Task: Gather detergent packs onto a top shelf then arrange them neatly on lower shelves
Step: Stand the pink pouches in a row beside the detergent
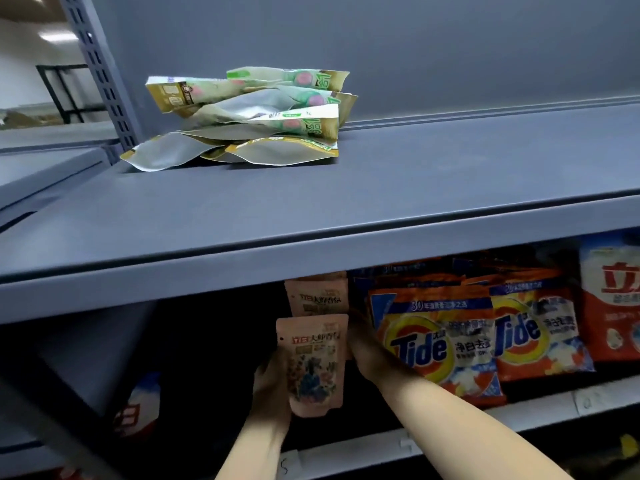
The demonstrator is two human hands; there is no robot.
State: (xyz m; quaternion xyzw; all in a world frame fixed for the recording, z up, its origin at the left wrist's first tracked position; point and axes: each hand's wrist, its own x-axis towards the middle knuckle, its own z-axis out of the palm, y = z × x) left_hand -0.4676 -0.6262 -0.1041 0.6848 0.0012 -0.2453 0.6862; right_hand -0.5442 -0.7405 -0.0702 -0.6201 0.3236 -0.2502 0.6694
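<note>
A loose pile of green and gold detergent packs point(256, 116) lies on the grey top shelf point(381, 209) toward its back left. Under that shelf, my left hand point(272, 386) grips a pink detergent pack point(313, 363) by its left edge and holds it upright. Behind it stands a second pink pack point(318, 297). My right hand point(363, 344) reaches into the dark lower shelf just right of the pink packs; its fingers are hidden in shadow behind the held pack.
Orange Tide bags point(446, 337) stand in a row on the lower shelf to the right, with a red and white bag point(613, 299) beyond them. Another red and white bag point(138, 410) sits low on the left. A perforated upright point(100, 71) bounds the shelving.
</note>
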